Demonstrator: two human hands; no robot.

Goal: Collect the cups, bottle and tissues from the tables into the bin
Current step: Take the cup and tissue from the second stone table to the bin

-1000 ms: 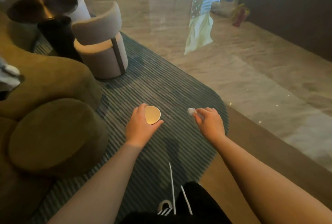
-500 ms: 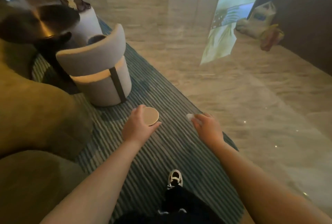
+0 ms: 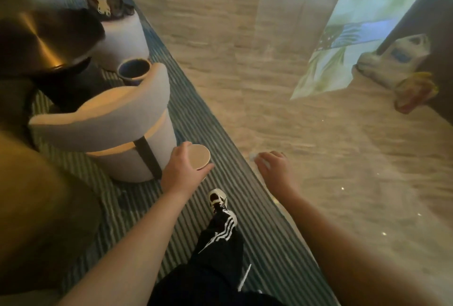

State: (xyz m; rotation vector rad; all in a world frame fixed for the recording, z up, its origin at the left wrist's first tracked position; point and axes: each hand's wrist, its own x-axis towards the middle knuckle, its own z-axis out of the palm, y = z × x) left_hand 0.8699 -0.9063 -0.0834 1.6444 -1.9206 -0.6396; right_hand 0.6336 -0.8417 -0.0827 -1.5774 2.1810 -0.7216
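I see the left hand (image 3: 182,172) wrapped round a paper cup (image 3: 199,157), mouth towards the camera, just beside a pale round chair (image 3: 117,119). The right hand (image 3: 277,170) pinches a blurred white tissue (image 3: 253,156) over the striped rug's (image 3: 257,229) edge.

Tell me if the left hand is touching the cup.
Touching. The head view shows the left hand wrapped around the cup, thumb and fingers against its sides below the rim.
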